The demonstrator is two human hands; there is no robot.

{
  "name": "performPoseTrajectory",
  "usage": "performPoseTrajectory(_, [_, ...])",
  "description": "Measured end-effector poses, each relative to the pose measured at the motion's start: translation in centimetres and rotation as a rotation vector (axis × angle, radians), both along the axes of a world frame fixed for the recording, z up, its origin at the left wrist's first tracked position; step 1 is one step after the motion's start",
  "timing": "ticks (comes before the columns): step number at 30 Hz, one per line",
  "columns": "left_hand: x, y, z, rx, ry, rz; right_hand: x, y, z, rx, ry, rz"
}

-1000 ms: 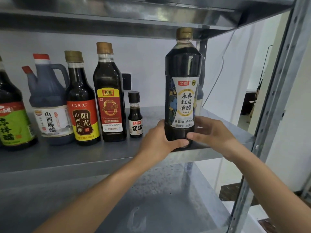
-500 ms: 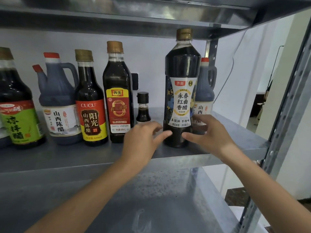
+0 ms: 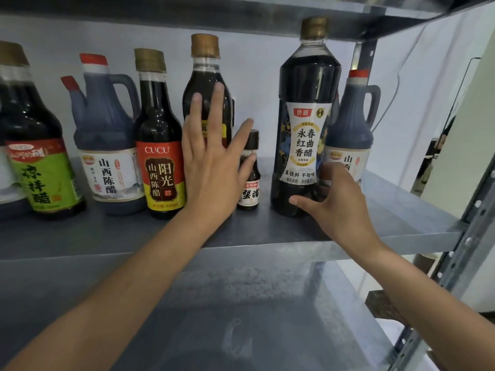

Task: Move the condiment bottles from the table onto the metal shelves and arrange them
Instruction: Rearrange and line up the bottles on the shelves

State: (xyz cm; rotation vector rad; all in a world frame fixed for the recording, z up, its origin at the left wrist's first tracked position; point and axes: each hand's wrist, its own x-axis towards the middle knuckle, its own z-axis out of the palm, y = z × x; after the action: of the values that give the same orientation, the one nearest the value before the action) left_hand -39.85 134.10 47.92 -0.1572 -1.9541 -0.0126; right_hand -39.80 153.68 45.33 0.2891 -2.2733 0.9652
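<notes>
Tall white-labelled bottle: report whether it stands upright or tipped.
Upright: the tall bottle sits base-flat on the shelf, cap pointing straight up; the right hand holds its lower part.

A storeroom or pantry: bare metal shelves (image 3: 267, 234) lined with vinegar bottles (image 3: 160, 145).

Dark bottles are stood upright in a row on the metal shelf (image 3: 375, 226). The tall white-labelled bottle (image 3: 305, 76) is held near its base between thumb and fingers of the right hand (image 3: 340, 207). The left hand (image 3: 211, 167) is laid flat, fingers straight and spread, against the gold-capped bottle (image 3: 205, 73), its thumb at the neck of the small bottle (image 3: 250, 188). A red-capped jug (image 3: 353, 121) is seen just behind the tall bottle.
</notes>
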Motion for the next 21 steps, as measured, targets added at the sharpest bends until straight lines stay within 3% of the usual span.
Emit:
performPoseTrajectory(17, [-0.3, 0.4, -0.4, 0.032, -0.020, 0.007, -0.9, -0.1, 0.5, -0.121, -0.149, 0.215])
performPoseTrajectory(19, [0.0, 0.5, -0.5, 0.046, -0.010, -0.020, -0.3, 2.1, 0.7, -0.245, -0.169, 0.248])
performPoseTrajectory(21, [0.4, 0.8, -0.6, 0.031, 0.026, -0.037, 0.1, 5.0, 0.7, -0.426, -0.030, 0.128])
